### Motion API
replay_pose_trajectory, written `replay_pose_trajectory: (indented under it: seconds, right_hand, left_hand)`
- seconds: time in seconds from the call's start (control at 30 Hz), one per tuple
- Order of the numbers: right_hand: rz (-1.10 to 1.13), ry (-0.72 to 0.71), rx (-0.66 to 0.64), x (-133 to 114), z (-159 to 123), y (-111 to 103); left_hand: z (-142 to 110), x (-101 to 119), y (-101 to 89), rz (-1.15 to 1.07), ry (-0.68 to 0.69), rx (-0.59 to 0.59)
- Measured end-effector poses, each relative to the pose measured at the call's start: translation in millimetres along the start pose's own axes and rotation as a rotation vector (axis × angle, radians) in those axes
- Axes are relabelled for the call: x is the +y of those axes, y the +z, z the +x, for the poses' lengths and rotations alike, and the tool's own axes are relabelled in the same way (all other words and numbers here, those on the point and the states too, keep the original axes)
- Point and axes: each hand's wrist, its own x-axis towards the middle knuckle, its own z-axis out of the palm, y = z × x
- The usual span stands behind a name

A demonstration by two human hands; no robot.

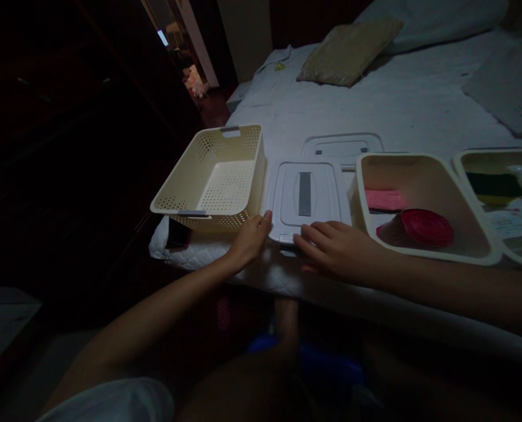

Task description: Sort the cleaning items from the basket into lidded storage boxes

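Note:
A pale rectangular lid with a grey strip along its middle lies near the bed's front edge, between a basket and an open box. Whether a container sits under it, I cannot tell. At its front left corner, my left hand is closed, thumb against the edge and other fingers partly hidden. My right hand reaches in from the right, its fingers bent over the lid's front edge beside a dark latch-like part. A second pale lid lies flat just behind.
Left stands an empty cream perforated basket; a dark phone-like object lies below it. Right, a cream box holds a pink cloth and red-lidded container. Another box holds sponges. A cushion lies farther back.

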Motion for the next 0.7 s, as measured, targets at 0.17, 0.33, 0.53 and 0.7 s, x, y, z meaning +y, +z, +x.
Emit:
replay_pose_trajectory:
  seconds: [0.17,0.33,0.53,0.7]
  right_hand:
    - [-0.006,0.016,0.014,2,-20,3]
    - [-0.054,0.018,0.045,2,-26,10]
    - [-0.096,0.035,0.107,-7,-30,23]
    - [-0.138,0.035,0.135,-17,-29,31]
  left_hand:
    - [-11,-3,-22.6,0.401,0.410,-0.002]
    - [-9,-10,-23.1,0.446,0.738,-0.404]
    - [-8,-20,-8.1,0.397,0.757,-0.388]
    - [-12,-33,-7.1,0.325,0.728,-0.299]
